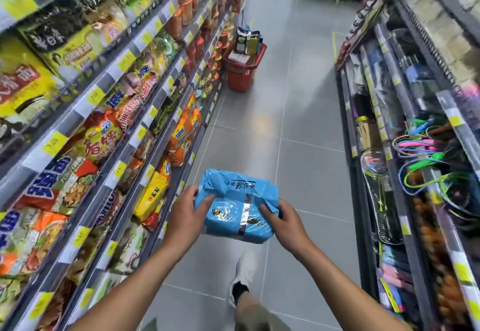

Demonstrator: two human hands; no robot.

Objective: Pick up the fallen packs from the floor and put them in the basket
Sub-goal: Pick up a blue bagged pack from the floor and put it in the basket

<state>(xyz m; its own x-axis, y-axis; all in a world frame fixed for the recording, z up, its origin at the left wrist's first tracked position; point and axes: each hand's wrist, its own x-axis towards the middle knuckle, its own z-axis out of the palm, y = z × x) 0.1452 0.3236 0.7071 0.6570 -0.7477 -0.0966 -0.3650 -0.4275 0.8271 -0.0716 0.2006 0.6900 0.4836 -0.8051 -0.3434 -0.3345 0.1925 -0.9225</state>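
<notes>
Head view: a blue pack (237,208) is held above the grey tiled floor (298,123), gripped at its left edge by the left hand (185,216) and at its right edge by the right hand (284,223), each with the thumb lying on top and the fingers curled round the side; a white shoe (244,271) shows below the pack. The red basket (240,71) stands well ahead down the aisle, close against the noodle shelves (104,123) on the left, with boxed goods (246,39) rising above its rim; the shelves (415,123) on the right carry coloured cords and rackets.
</notes>
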